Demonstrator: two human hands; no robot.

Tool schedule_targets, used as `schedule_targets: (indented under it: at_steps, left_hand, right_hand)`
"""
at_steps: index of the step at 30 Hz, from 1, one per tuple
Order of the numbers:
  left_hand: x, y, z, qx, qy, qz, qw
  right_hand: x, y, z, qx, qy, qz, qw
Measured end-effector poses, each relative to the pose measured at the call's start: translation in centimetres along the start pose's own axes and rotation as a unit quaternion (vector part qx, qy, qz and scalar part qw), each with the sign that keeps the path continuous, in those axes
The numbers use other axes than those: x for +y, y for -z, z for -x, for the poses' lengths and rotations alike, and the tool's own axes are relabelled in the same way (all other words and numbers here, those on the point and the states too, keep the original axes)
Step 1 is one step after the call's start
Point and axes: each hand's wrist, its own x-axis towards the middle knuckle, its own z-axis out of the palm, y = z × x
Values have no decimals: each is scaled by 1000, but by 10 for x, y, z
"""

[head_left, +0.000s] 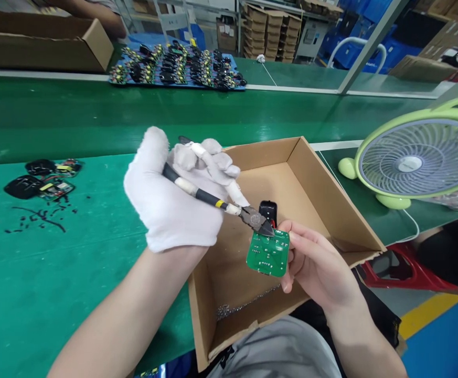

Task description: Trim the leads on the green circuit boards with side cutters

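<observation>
My left hand (177, 194), in a white glove, is closed around the handles of a pair of cutting pliers (254, 218). Black and white tape wraps the handles, with a yellow band on one. The jaws touch the top edge of a green circuit board (268, 254), solder side facing me. My bare right hand (311, 257) pinches that board by its right edge, fingers partly hidden behind it. A black plastic part (268, 211) shows just beyond the board, beside a bit of red wire. Both hands are over an open cardboard box (279, 184).
Small metal clippings (226, 312) lie along the box's near side. On the green mat at left are black-cased boards (24, 186) and black scraps (42, 218). A green fan (409, 163) stands right. Across the bench, a blue tray (177, 84) holds many boards; a person's arm (105, 18) rests behind another box.
</observation>
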Motion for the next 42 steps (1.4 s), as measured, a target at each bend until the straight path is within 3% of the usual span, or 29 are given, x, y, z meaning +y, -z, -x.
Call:
schedule_targets:
  at_steps: [3,13,21,26,36,42]
  left_hand:
    - [-1,2,-1,-34,14,-8,999]
    - [0,-2,-1,-53,116,62,990]
    - [-3,1,-3,-121,120,24,985]
    - [-2,-2,-1,-90,148,23,985]
    - [-7,3,-4,-129,176,51,974]
    - [-7,-1,1,-110,167,54,978]
  right_hand:
    - [0,0,1,-4,-1,3,1000]
    - [-2,2,3,-47,-38,5,998]
    - [-2,2,3,-45,-47,19,998]
    - [-3,0,4,-47,-59,33,997]
    - [-4,2,3,-48,-80,34,995]
    - [-4,0,3,-62,-88,39,993]
